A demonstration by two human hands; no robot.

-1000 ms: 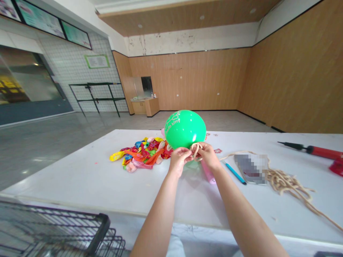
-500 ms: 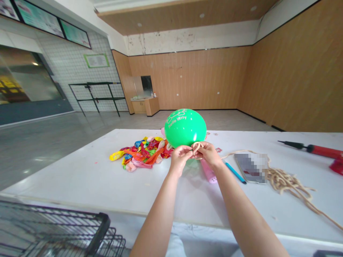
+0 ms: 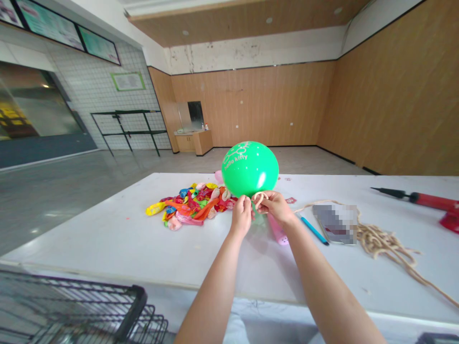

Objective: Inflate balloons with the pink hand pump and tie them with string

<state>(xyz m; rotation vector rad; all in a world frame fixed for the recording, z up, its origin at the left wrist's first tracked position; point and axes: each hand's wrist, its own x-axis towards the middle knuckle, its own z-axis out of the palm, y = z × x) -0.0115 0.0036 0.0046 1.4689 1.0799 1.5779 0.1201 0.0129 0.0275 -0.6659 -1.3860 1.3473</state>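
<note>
An inflated green balloon [image 3: 250, 168] with "hello kitty" printed on it stands above my two hands. My left hand [image 3: 242, 215] is closed at the underside of the balloon, thumb on top; its neck is hidden by the fingers. Just to the right, my right hand [image 3: 275, 206] pinches a small loop of beige rope [image 3: 259, 198] against the balloon's lower end. From there the rope runs right across the table to a loose heap. A pink cylinder [image 3: 278, 230] lies partly hidden under my right wrist.
Left of my hands lies a pile of uninflated balloons [image 3: 193, 204]. On the right are a blue pen [image 3: 314, 231], a phone [image 3: 335, 224], the rope heap [image 3: 382, 239] and a red hand pump [image 3: 430, 200]. A black wire cart [image 3: 138, 298] stands at the table's [image 3: 143, 258] near left edge.
My hands have moved slightly apart, the left one turning more upright and closing. The rope loop stays in my right fingers and has shifted a little left. The balloon has risen and tilted slightly.
</note>
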